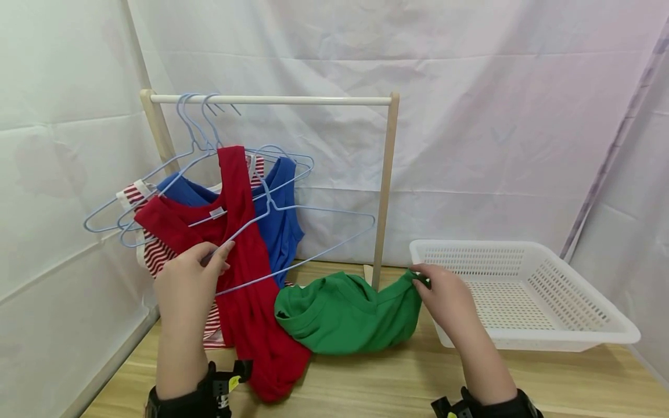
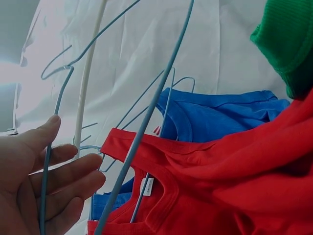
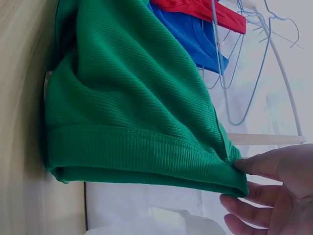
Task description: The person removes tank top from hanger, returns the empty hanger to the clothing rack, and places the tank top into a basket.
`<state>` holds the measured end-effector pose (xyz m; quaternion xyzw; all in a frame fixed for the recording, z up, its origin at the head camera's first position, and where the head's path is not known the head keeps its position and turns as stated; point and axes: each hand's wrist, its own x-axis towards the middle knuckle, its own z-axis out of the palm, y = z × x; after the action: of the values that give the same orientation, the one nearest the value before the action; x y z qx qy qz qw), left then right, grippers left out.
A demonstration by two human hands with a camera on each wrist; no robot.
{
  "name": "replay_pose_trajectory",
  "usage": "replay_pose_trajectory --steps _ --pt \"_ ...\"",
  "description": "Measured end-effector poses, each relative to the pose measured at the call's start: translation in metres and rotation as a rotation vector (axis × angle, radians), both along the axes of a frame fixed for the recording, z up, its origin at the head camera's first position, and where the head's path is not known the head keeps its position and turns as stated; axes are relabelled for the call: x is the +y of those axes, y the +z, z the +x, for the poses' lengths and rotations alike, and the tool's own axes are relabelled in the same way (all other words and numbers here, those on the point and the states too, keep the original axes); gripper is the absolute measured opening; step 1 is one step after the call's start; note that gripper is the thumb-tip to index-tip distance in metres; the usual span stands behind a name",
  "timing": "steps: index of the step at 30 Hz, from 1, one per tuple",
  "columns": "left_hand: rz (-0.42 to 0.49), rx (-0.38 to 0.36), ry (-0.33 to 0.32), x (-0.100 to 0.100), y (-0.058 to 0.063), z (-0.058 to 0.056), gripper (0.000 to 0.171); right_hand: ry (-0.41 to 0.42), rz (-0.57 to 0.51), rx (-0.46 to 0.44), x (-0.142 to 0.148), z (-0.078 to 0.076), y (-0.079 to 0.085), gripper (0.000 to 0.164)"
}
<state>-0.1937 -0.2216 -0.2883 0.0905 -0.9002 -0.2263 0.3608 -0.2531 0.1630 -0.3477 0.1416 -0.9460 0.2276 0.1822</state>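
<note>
My left hand [image 1: 190,281] pinches one arm of a bare light-blue wire hanger [image 1: 313,258] between thumb and fingers, in front of the red tank top. The hanger's hook points up, and its far end reaches out above a green ribbed garment [image 1: 347,313]. That garment lies bunched on the wooden table. With thumb and fingertips my right hand [image 1: 444,293] pinches its upper right edge; the right wrist view shows the grip at the corner of a banded opening [image 3: 146,152]. In the left wrist view the hanger wire [image 2: 46,186] crosses my palm under the thumb.
A rack with a white rail [image 1: 292,100] carries hangers with a red tank top [image 1: 256,278], a blue tank top [image 1: 284,215] and a red-and-white striped garment [image 1: 157,255]. A white perforated basket [image 1: 590,337] stands at the right. White cloth walls [image 1: 470,145] surround the table [image 1: 360,383].
</note>
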Motion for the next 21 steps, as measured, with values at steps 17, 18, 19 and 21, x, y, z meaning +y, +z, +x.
replay_pose_trajectory --steps 17,18,19,21 --pt "0.258 -0.09 -0.17 0.013 0.002 -0.002 0.034 0.009 0.002 0.064 -0.005 0.011 0.01 0.02" --pt "0.276 -0.103 -0.195 0.015 0.001 -0.003 0.033 0.01 -0.001 0.071 -0.005 0.013 0.011 0.02" --pt "0.291 -0.116 -0.219 0.017 0.001 -0.003 0.032 0.013 -0.004 0.076 -0.005 0.014 0.012 0.019" --pt "0.316 -0.142 -0.266 0.02 0.0 -0.004 0.03 0.021 -0.007 0.087 -0.007 0.017 0.014 0.019"
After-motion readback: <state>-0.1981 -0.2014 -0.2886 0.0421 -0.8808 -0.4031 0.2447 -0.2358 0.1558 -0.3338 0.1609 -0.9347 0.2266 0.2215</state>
